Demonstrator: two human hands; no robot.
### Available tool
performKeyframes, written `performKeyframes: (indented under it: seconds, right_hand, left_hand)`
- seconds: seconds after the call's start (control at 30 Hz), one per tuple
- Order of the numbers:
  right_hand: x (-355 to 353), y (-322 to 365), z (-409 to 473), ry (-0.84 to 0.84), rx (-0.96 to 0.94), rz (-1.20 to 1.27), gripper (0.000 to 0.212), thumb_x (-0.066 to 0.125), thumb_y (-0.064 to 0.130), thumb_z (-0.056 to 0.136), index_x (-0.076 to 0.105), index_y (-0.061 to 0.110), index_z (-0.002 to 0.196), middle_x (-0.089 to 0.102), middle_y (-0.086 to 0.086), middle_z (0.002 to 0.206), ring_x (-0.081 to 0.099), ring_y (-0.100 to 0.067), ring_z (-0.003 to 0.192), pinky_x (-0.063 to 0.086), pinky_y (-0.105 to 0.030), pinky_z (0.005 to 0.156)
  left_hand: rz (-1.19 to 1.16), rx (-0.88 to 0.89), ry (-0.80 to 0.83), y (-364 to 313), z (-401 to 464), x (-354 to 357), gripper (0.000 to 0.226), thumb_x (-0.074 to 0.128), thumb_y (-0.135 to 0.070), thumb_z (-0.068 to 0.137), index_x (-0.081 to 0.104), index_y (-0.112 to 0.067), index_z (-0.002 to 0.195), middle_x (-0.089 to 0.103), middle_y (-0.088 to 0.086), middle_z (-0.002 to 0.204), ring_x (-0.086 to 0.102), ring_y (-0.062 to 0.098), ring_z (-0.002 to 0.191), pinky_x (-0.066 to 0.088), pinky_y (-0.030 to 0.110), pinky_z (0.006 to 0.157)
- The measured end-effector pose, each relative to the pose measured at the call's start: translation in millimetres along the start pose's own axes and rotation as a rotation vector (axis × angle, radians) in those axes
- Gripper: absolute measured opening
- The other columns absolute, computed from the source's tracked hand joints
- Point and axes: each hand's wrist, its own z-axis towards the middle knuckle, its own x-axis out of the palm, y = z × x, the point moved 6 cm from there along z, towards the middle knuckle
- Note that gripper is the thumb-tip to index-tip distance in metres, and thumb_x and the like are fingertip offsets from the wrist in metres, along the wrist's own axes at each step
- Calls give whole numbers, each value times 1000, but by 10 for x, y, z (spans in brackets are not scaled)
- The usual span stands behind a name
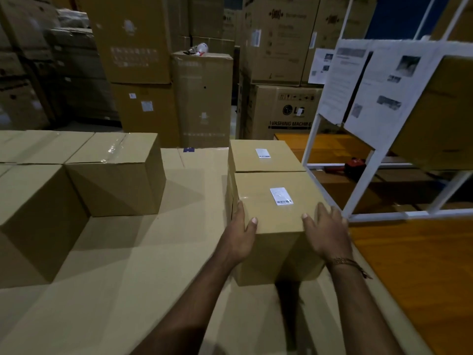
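Note:
A sealed cardboard box [276,226] with a white barcode label on top stands on a layer of larger cartons [143,265]. My left hand [240,234] lies against its left front corner, thumb on the top edge and fingers down the left side. My right hand [327,231] presses the right front corner, fingers spread over the top edge; a bracelet sits on that wrist. A second labelled box [263,156] stands directly behind the first, touching it.
Two bigger taped cartons [115,175] stand to the left. A white metal rack [368,160] with paper sheets taped on stands at the right over an orange floor [414,265]. Tall appliance cartons [281,111] fill the background.

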Motion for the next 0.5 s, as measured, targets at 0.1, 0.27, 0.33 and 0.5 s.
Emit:
performKeyframes:
  seconds: [0.1,0.27,0.33,0.5]
  right_hand:
    - [57,-50,-32,-23,-20,-10,67,38,57,108,27,25,166,20,-12,172,19,-39,156,32,-61,121]
    - [60,-74,-31,-13,-31,10,67,39,58,108,27,27,166,19,-10,172,18,-38,156,30,-62,120]
    - [52,-79,-53,-15,-34,15,67,39,58,108,27,27,166,19,-9,172,17,-37,156,30,-62,120]
    - [-5,-67,-173,-26,-25,63,65,45,54,107,30,26,164,20,-9,172,17,-37,156,31,-62,120]
  left_hand:
    - [-50,-2,5,-18,-29,24,72,39,-42,113,-4,-29,169,30,0,172,38,22,152,33,37,124]
    - [-128,-6,-20,-28,-67,33,72,42,-39,113,-1,-31,170,31,-5,171,37,18,153,32,42,125]
    - [-152,-1,-28,-48,-104,33,70,44,-35,113,3,-32,170,39,-9,164,44,14,146,35,35,122]
    - [-173,-24,-32,-119,-249,-15,60,47,-28,112,20,-29,165,54,-9,147,54,12,128,39,22,105]
